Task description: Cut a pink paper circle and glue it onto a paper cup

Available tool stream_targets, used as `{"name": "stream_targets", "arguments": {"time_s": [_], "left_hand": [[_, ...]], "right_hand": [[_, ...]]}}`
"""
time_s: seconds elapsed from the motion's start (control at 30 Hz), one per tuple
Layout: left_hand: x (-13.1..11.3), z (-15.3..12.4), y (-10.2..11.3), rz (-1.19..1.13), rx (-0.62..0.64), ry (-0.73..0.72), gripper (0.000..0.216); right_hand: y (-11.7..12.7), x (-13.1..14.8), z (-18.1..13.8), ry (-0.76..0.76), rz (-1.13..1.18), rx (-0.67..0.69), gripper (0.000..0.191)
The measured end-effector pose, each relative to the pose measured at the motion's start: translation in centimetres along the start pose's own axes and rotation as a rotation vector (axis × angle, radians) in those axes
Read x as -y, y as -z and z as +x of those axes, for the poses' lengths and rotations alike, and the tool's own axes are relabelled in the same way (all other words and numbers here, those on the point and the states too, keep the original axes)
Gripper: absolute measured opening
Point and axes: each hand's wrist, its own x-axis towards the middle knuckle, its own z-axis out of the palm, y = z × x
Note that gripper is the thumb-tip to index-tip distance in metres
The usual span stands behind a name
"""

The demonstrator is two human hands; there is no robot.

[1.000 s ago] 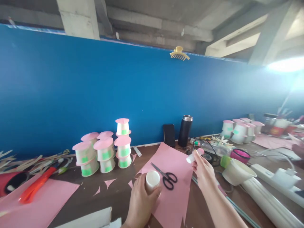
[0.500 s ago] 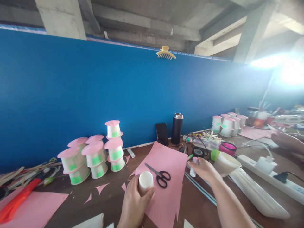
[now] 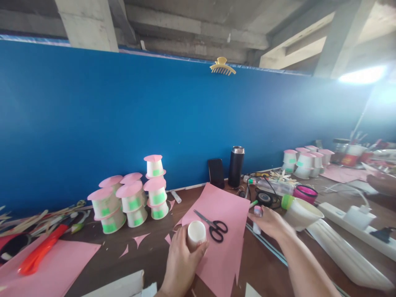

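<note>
My left hand (image 3: 183, 260) is wrapped round a small white paper cup (image 3: 197, 236), held upright with its round end facing up, over the pink paper sheet (image 3: 216, 264). Black-handled scissors (image 3: 214, 225) lie on that sheet, just right of the cup. Farther right, my right hand (image 3: 269, 221) has its fingers closed on a small white tube (image 3: 256, 227) with a pinkish end, past the sheet's right edge. My fingers hide part of the tube. Stacked white cups with pink paper discs and green patches (image 3: 130, 202) stand at the left against the blue partition.
A black bottle (image 3: 236, 167) and a phone (image 3: 215, 173) stand by the partition. Toward the right are a white cone-shaped container (image 3: 301, 214), a power strip (image 3: 337, 222) and another person's hand (image 3: 382, 181). Red-handled pliers or cutters (image 3: 43, 249) rest on pink paper at left.
The camera view has turned slightly left, so everything appears shifted right. Both hands keep their holds and stay in nearly the same places over the table.
</note>
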Motion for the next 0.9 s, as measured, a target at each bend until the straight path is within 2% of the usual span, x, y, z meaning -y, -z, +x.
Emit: {"name": "stream_targets", "arguments": {"time_s": [0.17,0.27,0.37,0.43,0.47,0.53,0.6,0.7,0.77,0.9], "left_hand": [[0.1,0.2,0.0,0.028,-0.017,-0.016,0.039],[-0.4,0.0,0.0,0.043,-0.044,-0.032,0.037],[-1.2,-0.3,0.0,0.056,-0.090,-0.059,0.040],[-1.8,-0.3,0.1,0.054,-0.133,-0.075,0.041],[-2.0,-0.2,0.3,0.045,-0.162,-0.087,0.042],[-2.4,0.2,1.1,0.008,-0.237,-0.098,0.044],[-2.7,1.0,2.5,-0.060,-0.346,-0.086,0.048],[-3.2,2.1,4.7,-0.167,-0.517,-0.058,0.051],[-3.5,2.5,5.7,-0.184,-0.570,-0.045,0.049],[-3.1,2.5,5.4,-0.170,-0.532,-0.051,0.051]], "right_hand": [[0.1,-0.3,0.3,-0.027,-0.041,-0.020,0.032],[0.3,-0.2,0.8,-0.036,-0.055,-0.039,0.044],[0.3,1.0,0.8,0.005,-0.030,-0.089,0.057],[0.2,2.6,-0.1,0.105,0.062,-0.091,0.052],[0.1,3.5,-0.7,0.201,0.174,-0.069,0.047],[-0.3,5.4,-2.3,0.391,0.339,0.052,0.041],[-0.8,7.0,-3.7,0.500,0.380,0.133,0.034],[-1.7,8.3,-4.9,0.536,0.408,0.156,0.029],[-2.5,8.4,-5.1,0.536,0.434,0.145,0.028],[-4.1,8.6,-5.4,0.503,0.468,0.113,0.026]]}}
